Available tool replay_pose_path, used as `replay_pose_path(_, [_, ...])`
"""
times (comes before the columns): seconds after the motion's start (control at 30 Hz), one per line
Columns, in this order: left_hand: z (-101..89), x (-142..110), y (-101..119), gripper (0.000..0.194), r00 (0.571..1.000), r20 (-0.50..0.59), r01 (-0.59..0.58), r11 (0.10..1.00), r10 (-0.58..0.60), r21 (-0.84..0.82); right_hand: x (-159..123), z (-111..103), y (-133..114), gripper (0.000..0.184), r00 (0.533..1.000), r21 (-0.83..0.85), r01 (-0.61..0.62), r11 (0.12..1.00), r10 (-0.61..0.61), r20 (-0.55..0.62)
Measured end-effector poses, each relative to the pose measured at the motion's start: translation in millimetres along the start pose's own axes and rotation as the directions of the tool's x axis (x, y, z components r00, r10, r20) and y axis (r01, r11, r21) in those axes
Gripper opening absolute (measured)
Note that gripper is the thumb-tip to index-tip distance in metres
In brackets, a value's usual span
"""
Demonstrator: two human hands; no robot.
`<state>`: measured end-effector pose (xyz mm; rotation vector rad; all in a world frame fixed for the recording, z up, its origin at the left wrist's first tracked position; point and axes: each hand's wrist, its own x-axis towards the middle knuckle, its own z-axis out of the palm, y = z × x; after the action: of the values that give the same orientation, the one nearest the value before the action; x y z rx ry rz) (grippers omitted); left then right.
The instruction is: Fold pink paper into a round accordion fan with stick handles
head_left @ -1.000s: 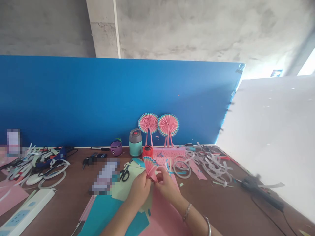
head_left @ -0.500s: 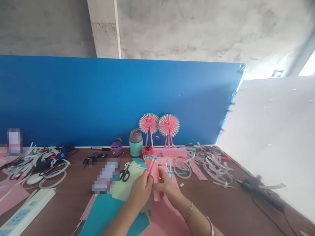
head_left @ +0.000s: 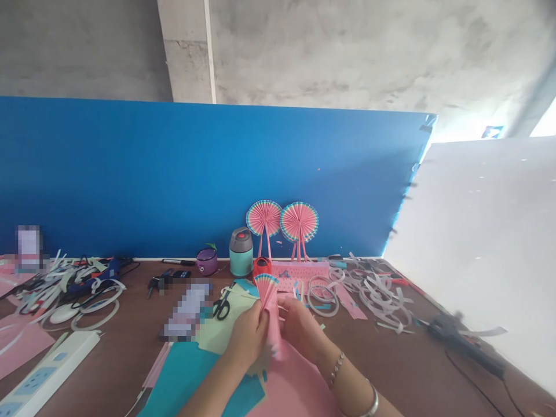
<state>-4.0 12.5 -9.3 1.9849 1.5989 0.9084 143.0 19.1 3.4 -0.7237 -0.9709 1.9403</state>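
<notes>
A pleated pink paper fan [head_left: 268,301] with a blue-edged top stands upright between my hands above the brown table [head_left: 391,365]. My left hand [head_left: 248,337] pinches its left side with closed fingers. My right hand [head_left: 300,328] grips its right side, fingers curled round the folded paper. Sheets of pink paper [head_left: 299,394], teal paper [head_left: 182,382] and pale green paper [head_left: 217,333] lie under my hands. Two finished round pink fans [head_left: 282,223] lean on the blue partition [head_left: 174,174] behind.
Black scissors [head_left: 221,307] lie left of my hands. A teal flask [head_left: 240,252] and a purple pot [head_left: 205,262] stand at the back. White paper strips and rings [head_left: 373,286] pile at right, more at left [head_left: 73,289]. A power strip [head_left: 47,368] lies front left, a glue gun [head_left: 460,341] at right.
The pleated fan has been squeezed from a spread shape into a narrower, upright bundle. My right hand has closed in against it.
</notes>
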Motion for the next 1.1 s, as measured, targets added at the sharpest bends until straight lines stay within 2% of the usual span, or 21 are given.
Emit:
replay_pose_path(0.1, [-0.3,0,0,0.025,1.000,0.025,-0.016,0.999,0.015,0.051,-1,-3,0,0.045,1.000,-0.018,-0.023,1.000,0.023,0.011])
replay_pose_path(0.23, [-1.0,-1,2,0.024,0.998,0.048,-0.057,0.985,0.050,0.162,-3,-2,2,0.039,0.998,-0.123,0.055,0.991,-0.051,0.029])
replay_pose_path(0.37, [-1.7,-3,5,0.024,0.993,0.071,-0.112,0.945,0.095,0.309,1,-6,8,0.046,0.996,-0.235,0.055,0.970,-0.069,-0.051])
replay_pose_path(0.47, [-2.3,-4,8,0.025,0.986,0.115,-0.151,0.923,0.117,0.355,6,-13,13,0.047,0.987,-0.369,0.040,0.928,-0.095,-0.131])
replay_pose_path(0.6, [-2.1,-4,12,0.029,0.980,0.168,-0.169,0.895,0.107,0.413,10,-17,18,0.054,0.954,-0.620,0.131,0.774,-0.269,-0.135])
replay_pose_path(0.7, [-1.0,-5,12,0.033,0.974,0.202,-0.188,0.873,0.106,0.450,11,-18,22,0.050,0.924,-0.748,0.163,0.643,-0.365,-0.113])
replay_pose_path(0.87, [-2.2,-5,10,0.036,0.970,0.226,-0.193,0.860,0.093,0.473,11,-26,25,0.043,0.903,-0.872,0.047,0.487,-0.393,-0.171])
replay_pose_path(1.1, [-16.5,0,9,0.034,0.976,0.212,-0.152,0.840,0.045,0.521,12,-37,16,0.050,0.892,-0.956,-0.109,0.274,-0.396,-0.216])
